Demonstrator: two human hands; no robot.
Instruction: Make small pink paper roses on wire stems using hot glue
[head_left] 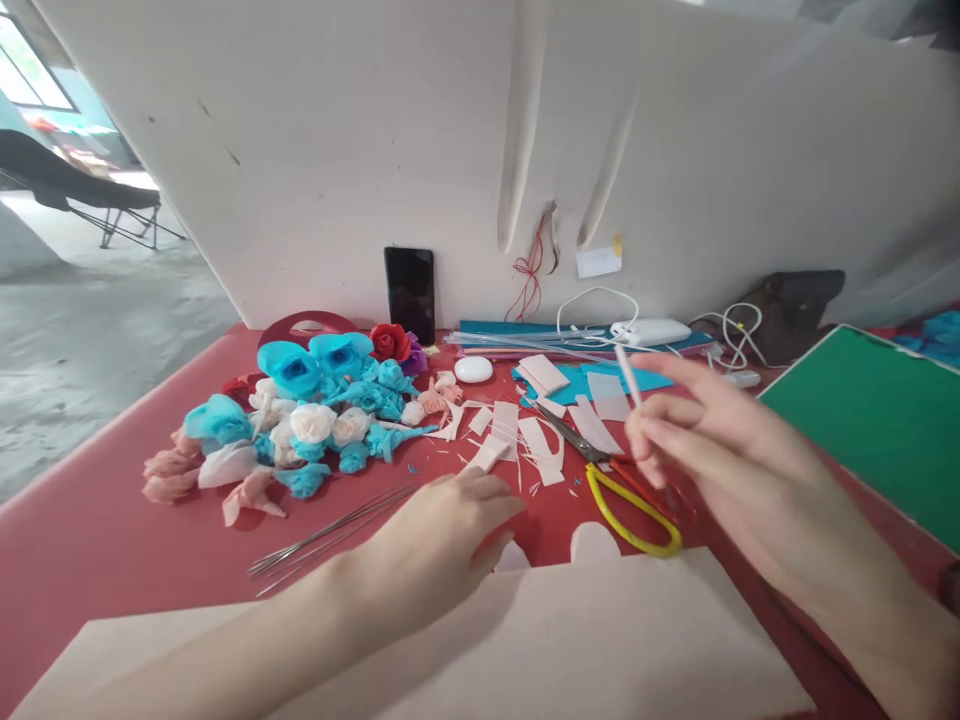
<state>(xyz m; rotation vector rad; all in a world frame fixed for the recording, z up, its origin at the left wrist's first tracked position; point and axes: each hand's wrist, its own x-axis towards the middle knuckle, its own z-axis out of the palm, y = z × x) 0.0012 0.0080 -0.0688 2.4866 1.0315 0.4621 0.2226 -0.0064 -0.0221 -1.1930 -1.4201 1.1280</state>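
Many crepe-paper flowers, left of middle, look done; cut paper strips, mid-frame, lie flat. Right hand pinches a thin white stick; left hand's grip, can't tell.

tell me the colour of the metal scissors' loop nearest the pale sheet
Yellow: the rounded scissors loop, clearest in the head view.

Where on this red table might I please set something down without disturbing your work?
The widest bare patch of the red table lies toward its left edge, bordered by the paper flowers, wires and pale sheet. The middle is crowded: paper scraps and scissors lie beyond the left hand and beside the right hand.
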